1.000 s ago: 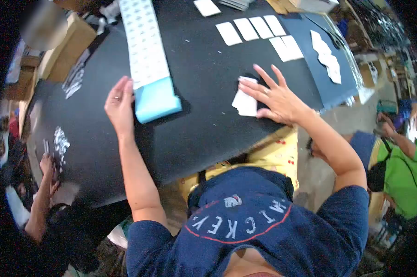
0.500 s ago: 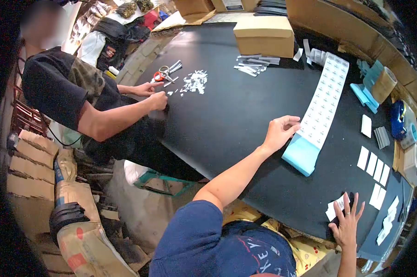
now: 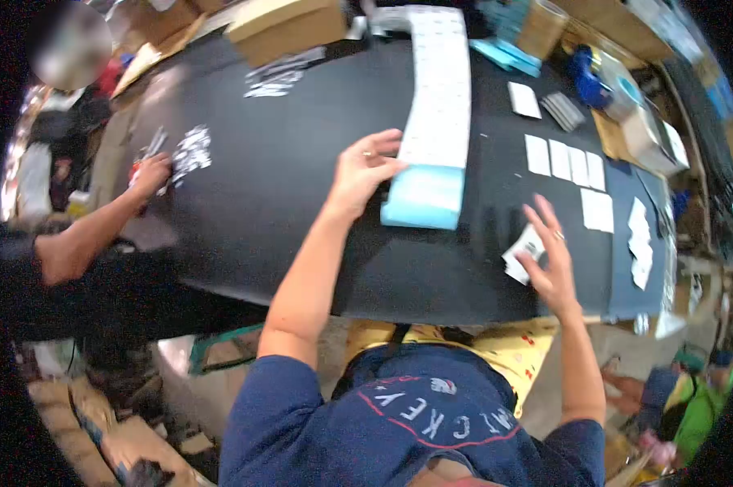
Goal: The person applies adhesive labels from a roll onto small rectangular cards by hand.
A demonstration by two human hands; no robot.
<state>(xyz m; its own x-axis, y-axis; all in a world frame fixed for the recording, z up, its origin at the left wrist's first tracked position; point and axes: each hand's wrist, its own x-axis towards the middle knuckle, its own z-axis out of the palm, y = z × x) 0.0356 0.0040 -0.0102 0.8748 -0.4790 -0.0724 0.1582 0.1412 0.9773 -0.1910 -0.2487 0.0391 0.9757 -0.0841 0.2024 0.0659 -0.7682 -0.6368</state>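
The long strip of white labels (image 3: 439, 89) runs down the black table, and its lower end is bare light-blue backing (image 3: 423, 196). At the left edge of that strip is my left hand (image 3: 366, 172), with thumb and fingers drawn together near the edge where white meets blue; whether they pinch it is unclear. Farther right, my right hand (image 3: 551, 264) hovers with fingers spread beside a small pile of white tags (image 3: 525, 250), holding nothing. Rows of white cards (image 3: 567, 161) lie above the right hand, and a column of overlapping white pieces (image 3: 640, 243) lies right of it.
A cardboard box (image 3: 289, 28) stands at the back, with silvery strips (image 3: 285, 71) in front. At the left, a co-worker's hand (image 3: 151, 172) is near white scraps (image 3: 193, 152). Tape rolls (image 3: 622, 96), grey strips (image 3: 563, 112) and light-blue pieces (image 3: 506, 57) are at the back right.
The view has swung to the right. My right hand has lifted off the tags, which now show more fully. My left hand remains at the strip's edge.
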